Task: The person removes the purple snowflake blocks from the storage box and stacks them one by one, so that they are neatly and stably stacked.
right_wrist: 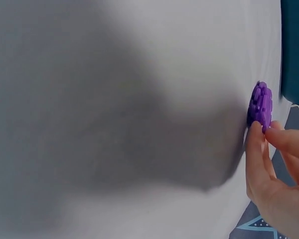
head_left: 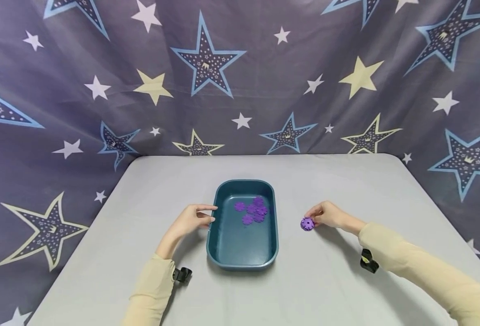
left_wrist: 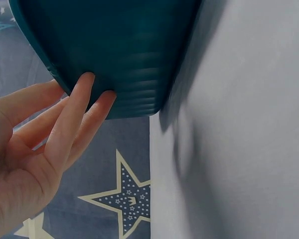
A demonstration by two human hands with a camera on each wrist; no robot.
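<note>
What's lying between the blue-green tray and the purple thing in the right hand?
Only bare light grey tabletop: the head view shows nothing lying between the blue-green tray and the purple thing that the right hand pinches.
</note>
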